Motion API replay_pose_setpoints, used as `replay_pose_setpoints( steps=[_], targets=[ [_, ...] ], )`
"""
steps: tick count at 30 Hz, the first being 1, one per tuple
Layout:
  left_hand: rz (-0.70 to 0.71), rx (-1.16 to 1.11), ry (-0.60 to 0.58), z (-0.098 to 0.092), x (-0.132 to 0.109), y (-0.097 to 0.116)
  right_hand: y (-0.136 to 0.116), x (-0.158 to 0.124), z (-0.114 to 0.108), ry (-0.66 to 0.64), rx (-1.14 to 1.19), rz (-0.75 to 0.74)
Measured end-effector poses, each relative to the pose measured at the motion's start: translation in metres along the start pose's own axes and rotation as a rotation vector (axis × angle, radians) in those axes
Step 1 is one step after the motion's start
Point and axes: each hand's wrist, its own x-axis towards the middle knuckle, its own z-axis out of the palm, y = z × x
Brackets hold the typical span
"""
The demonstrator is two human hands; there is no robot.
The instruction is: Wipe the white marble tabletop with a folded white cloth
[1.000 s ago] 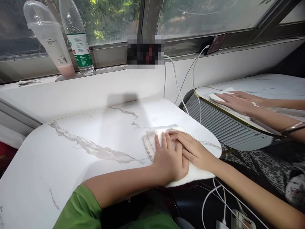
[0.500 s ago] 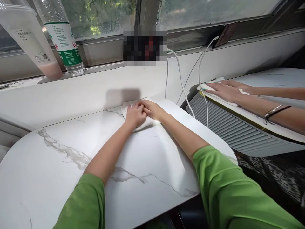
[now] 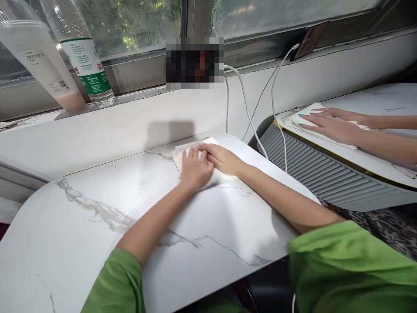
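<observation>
A white cloth [image 3: 178,156] lies flat on the white marble-patterned table [image 3: 107,269], close to its back edge. My left hand [image 3: 196,168] presses down on the cloth with its fingers stretched forward. Beside it, my right hand [image 3: 225,160] rests on the cloth too, its fingers extended and touching or overlapping the left fingers. Part of the cloth is hidden beneath both palms.
On the window ledge stand a plastic cup [image 3: 42,65] with pink drink and a water bottle [image 3: 89,69]. White cables [image 3: 249,111] hang by the wall. At right, another person's hands [image 3: 339,126] lie on a cloth [image 3: 312,111] upon a second table [image 3: 384,100].
My hands and the cloth have shifted slightly right and toward me. My fingers are straighter now. The other person's hands have moved right with their cloth.
</observation>
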Motion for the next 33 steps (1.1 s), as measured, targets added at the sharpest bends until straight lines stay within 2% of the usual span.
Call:
replay_pose_setpoints(
  steps=[4,8,11,14,18,23,27,33],
  targets=[
    [0.048,-0.005,0.05,0.009,-0.045,0.066,-0.008,-0.07,-0.038,-0.079,0.01,0.034],
    [0.175,-0.038,0.057,0.006,-0.079,0.119,-0.013,-0.141,-0.069,-0.045,0.028,0.116],
    [0.242,-0.066,0.025,0.002,-0.093,0.135,-0.02,-0.175,-0.075,0.033,0.015,0.148],
    [0.256,-0.094,0.004,0.002,-0.098,0.139,-0.026,-0.187,-0.074,0.081,-0.014,0.169],
    [0.241,-0.127,-0.009,0.006,-0.094,0.138,-0.023,-0.178,-0.076,0.032,-0.016,0.162],
    [0.216,-0.111,0.017,0.014,-0.07,0.133,-0.005,-0.149,-0.077,-0.006,-0.019,0.131],
    [0.146,-0.059,0.055,0.022,-0.035,0.115,0.016,-0.111,-0.066,-0.034,-0.035,0.103],
    [0.079,-0.061,0.029,0.025,0.036,0.065,0.05,-0.032,-0.045,0.001,-0.072,0.115]
  ],
)
